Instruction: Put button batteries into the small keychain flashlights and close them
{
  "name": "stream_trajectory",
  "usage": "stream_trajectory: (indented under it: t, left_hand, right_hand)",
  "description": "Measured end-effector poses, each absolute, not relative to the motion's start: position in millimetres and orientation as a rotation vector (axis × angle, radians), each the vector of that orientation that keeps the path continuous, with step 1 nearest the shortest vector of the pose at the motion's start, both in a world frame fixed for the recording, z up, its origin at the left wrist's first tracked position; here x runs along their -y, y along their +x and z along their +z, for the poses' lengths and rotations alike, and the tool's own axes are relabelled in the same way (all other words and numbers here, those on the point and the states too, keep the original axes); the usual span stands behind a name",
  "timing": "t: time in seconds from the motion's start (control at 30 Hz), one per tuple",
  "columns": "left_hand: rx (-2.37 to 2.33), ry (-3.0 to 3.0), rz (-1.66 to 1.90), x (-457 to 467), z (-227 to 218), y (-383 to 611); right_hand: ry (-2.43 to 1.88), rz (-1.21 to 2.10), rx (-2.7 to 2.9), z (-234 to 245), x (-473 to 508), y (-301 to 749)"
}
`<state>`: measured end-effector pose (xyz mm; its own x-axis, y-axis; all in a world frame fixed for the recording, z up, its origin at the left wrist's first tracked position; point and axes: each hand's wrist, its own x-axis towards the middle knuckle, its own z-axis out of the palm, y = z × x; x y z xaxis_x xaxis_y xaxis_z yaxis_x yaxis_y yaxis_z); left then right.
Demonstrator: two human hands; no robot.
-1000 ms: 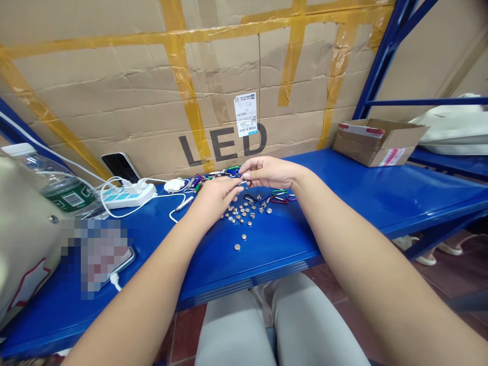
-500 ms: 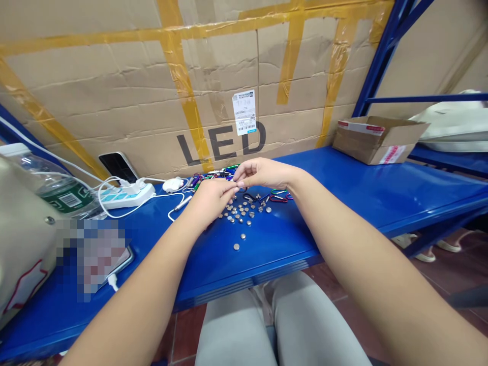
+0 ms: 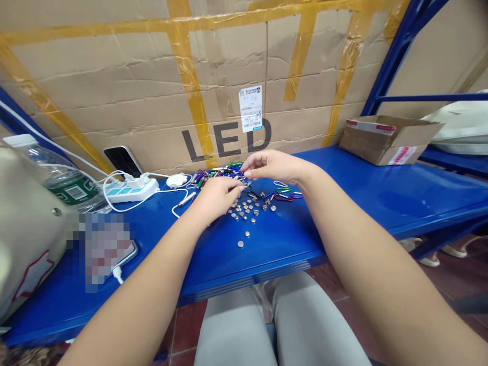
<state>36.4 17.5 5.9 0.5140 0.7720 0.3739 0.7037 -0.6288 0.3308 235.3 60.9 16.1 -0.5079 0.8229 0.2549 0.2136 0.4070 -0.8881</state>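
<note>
Above the pile on the blue shelf, my left hand (image 3: 219,198) has its thumb and index finger pinched together. A tiny metal piece (image 3: 249,184) shows at those fingertips; I cannot tell whether it is held or lies behind. My right hand (image 3: 272,165) is just right of and beyond it, fingers curled and thumb tip close to the index tip; what they hold, if anything, is too small to make out. Below the hands lie several small round metal discs (image 3: 247,234). Coloured carabiners (image 3: 283,197) lie by the right hand, and more small coloured pieces (image 3: 200,178) behind the left.
A large taped carton (image 3: 145,96) stands behind the blue shelf (image 3: 290,234). To the left are a power strip (image 3: 131,190) with white cables, a bottle (image 3: 72,188), a phone (image 3: 124,161) and a bag (image 3: 26,229). An open cardboard box (image 3: 381,142) sits at the right.
My hands, fingertips touching before, are now slightly apart, the right one raised away from the left. The whole view has shifted a little.
</note>
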Motion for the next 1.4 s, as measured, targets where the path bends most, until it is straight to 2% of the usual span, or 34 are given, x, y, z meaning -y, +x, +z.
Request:
stream_trajectory:
  t: [0.2, 0.47, 0.7, 0.93, 1.1, 1.4]
  left_hand:
    - [-1.311, 2.489, 0.881, -19.8, 6.8, 30.5]
    - [-1.320, 2.093, 0.956, -19.4, 5.1, 35.8]
    - [-1.212, 1.506, 0.778, -24.4, -4.3, 40.5]
    - [-0.926, 1.114, 0.631, -18.1, 7.1, 38.2]
    - [-0.824, 1.086, 0.517, -16.2, 12.4, 37.2]
    - [-0.889, 1.296, 0.536, -11.8, 11.4, 43.3]
  right_hand:
    - [-1.043, 1.199, 2.063, 17.1, -55.6, 231.2]
    - [-0.919, 1.206, 1.937, 15.0, -59.4, 228.4]
    - [-0.917, 1.191, 2.003, 17.1, -55.9, 226.0]
    - [-0.848, 1.142, 2.027, 18.4, -54.4, 224.9]
    - [-0.791, 1.152, 2.004, 18.9, -54.1, 226.4]
    - [-0.787, 1.122, 1.954, 22.9, -50.8, 226.5]
